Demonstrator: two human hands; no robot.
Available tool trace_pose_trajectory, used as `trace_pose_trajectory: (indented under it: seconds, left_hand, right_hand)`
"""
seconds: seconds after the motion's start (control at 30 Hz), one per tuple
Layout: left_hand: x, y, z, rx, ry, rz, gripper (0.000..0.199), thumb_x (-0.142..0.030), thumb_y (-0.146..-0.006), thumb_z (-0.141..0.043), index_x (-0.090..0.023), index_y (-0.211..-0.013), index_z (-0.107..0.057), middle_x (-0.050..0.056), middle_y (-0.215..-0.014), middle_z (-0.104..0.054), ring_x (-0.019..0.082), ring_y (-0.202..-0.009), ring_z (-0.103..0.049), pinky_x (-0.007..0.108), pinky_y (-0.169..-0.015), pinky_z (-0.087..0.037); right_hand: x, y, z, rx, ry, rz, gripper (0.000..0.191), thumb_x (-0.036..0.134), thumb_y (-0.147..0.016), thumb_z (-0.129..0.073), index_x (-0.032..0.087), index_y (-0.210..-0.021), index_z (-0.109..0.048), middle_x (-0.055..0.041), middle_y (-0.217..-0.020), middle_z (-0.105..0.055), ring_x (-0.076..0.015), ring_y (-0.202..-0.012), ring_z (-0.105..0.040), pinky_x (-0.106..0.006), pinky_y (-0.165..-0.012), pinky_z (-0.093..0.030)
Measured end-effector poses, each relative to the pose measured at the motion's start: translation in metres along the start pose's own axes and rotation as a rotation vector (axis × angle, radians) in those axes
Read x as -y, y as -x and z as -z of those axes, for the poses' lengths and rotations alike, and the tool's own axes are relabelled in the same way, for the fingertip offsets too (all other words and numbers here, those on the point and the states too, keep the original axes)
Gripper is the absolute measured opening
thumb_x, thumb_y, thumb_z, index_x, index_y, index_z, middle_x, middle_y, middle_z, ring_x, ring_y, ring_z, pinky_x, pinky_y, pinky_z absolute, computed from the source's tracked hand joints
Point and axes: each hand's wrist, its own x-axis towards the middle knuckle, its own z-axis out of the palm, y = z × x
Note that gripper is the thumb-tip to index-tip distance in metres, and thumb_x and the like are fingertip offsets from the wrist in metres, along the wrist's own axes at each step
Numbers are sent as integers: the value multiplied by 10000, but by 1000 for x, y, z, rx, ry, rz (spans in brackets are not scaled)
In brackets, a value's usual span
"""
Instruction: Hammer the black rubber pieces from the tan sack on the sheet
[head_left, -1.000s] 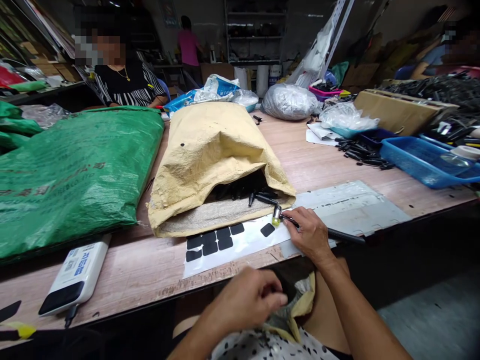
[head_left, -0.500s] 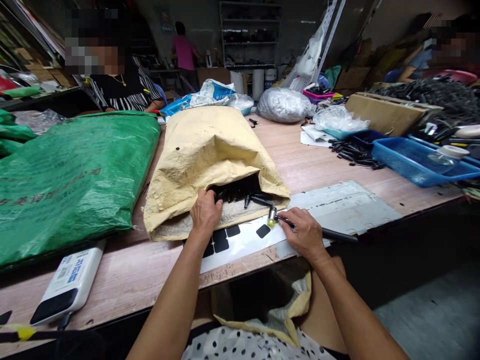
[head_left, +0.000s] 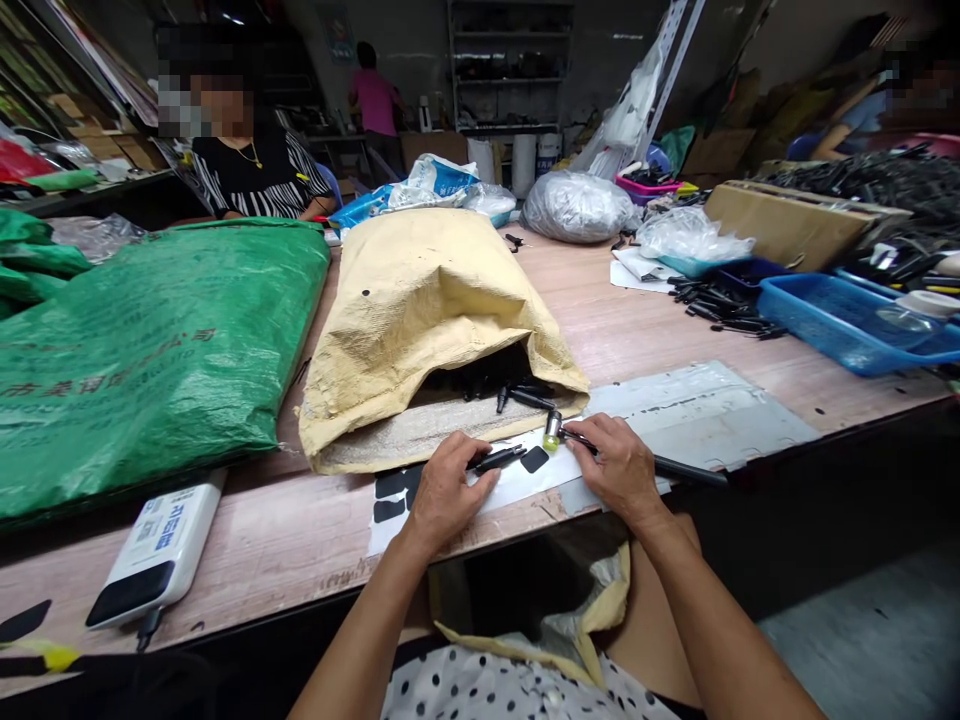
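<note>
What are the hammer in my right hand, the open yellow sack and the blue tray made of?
Hammer: bright, shiny silver head, likely metal; its yellow tip looks translucent, perhaps plastic or rubber.
Yellow sack: matte and stiffly creased with a fine texture, probably woven plastic, though coated paper is possible.
Blue tray: smooth, glossy, evenly coloured walls suggest moulded plastic.
</note>
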Motion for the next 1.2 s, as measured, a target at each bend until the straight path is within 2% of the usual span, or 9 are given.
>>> trace_pose_trajectory:
  seconds: [0.17, 0.3, 0.37, 0.43, 0.53, 0.67, 0.83, 1.03, 1.2]
  left_hand:
    - [4, -2, 1, -7, 65, 29, 166, -173, -818, -701, -203, -981, -696, 18, -903, -611, 181, -844, -585, 304, -786, -457]
    - [2, -3, 0, 11, 61, 71, 168, -174, -798, -722, -210, -962, -717, 2, -842, -593, 171, -791, -564, 294, -756, -440]
    - [3, -4, 0, 8, 65, 77, 174, -168, -785, -733, -213, -952, -722, -2, -833, -596, 167, -781, -559, 289, -748, -433]
    - [4, -4, -1, 1, 75, 83, 182, -156, -772, -741, -213, -944, -725, -4, -839, -608, 163, -779, -557, 283, -739, -427]
    - [6, -5, -2, 1, 96, 91, 199, -148, -762, -756, -210, -949, -729, -4, -855, -622, 161, -788, -559, 280, -733, -421]
    - [5, -6, -2, 9, 102, 81, 141, -157, -763, -771, -198, -891, -726, -7, -816, -604, 162, -788, -547, 279, -724, -410]
    - [5, -6, -3, -9, 99, 69, 124, -131, -759, -754, -197, -860, -725, -12, -783, -588, 161, -783, -545, 279, -720, -407]
    - [6, -5, -4, -14, 104, 92, 180, -128, -732, -767, -205, -890, -728, -11, -828, -619, 153, -772, -561, 275, -726, -424]
    - [5, -4, -4, -30, 107, 88, 186, -132, -732, -756, -210, -899, -728, -8, -838, -629, 153, -765, -561, 271, -714, -430]
  right_hand:
    - [1, -1, 4, -43, -45, 58, 223, 225, -951, -563, 233, -1121, -708, -46, -965, -693, -210, -918, -594, -359, -864, -485]
    - [21, -4, 16, -134, -165, 109, 303, 193, -957, -556, 234, -1240, -655, -64, -1043, -698, -220, -990, -622, -379, -912, -511]
    - [37, -6, 20, -134, -281, 137, 330, 171, -958, -545, 251, -1266, -634, -66, -1067, -694, -212, -1008, -633, -376, -922, -526]
    - [52, -7, 22, -73, -371, 157, 331, 157, -959, -535, 255, -1262, -628, -66, -1073, -693, -204, -1008, -641, -361, -901, -540]
    - [70, -8, 19, -20, -379, 183, 305, 153, -959, -530, 245, -1230, -638, -62, -1021, -696, -199, -961, -645, -352, -861, -546]
    - [83, -7, 16, -39, -347, 213, 315, 136, -955, -535, 221, -1244, -629, -68, -1019, -694, -194, -962, -635, -338, -857, -534]
    - [85, -4, 13, 71, -254, 198, 270, 147, -971, -509, 209, -1181, -667, -61, -933, -683, -189, -897, -627, -325, -810, -526]
    - [74, -7, 19, -35, -263, 131, 290, 158, -966, -520, 218, -1215, -655, -67, -1010, -694, -201, -968, -631, -340, -865, -524]
    - [73, -3, 17, 51, -229, 162, 273, 162, -967, -514, 226, -1181, -671, -56, -963, -694, -194, -932, -636, -330, -852, -523]
